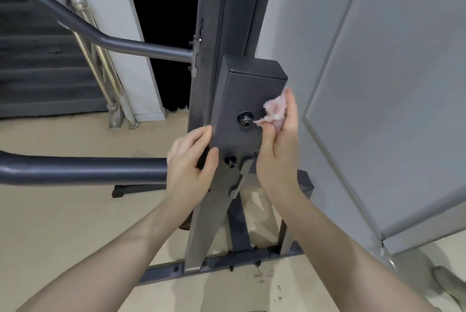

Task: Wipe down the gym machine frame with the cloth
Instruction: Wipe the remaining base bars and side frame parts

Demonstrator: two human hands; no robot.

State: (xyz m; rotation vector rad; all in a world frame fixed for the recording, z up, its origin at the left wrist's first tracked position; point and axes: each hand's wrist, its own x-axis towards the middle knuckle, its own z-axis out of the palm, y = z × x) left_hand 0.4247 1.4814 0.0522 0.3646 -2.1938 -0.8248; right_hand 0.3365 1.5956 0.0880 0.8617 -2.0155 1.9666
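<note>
The dark grey gym machine frame [239, 99] stands upright in the middle, with a boxy housing that carries two bolts. My right hand [280, 150] holds a crumpled pink cloth [274, 110] against the housing's right side, next to the upper bolt [245, 120]. My left hand [189, 162] grips the housing's left edge, its thumb near the lower bolt [230, 161]. Both forearms reach up from the bottom of the view.
Two grey tubular bars [83, 168] run off to the left. A grey panelled door or wall [378, 110] stands close on the right. A stair railing [106, 79] and steps lie at back left. The frame's base bar [227, 261] rests on a beige floor with dark debris.
</note>
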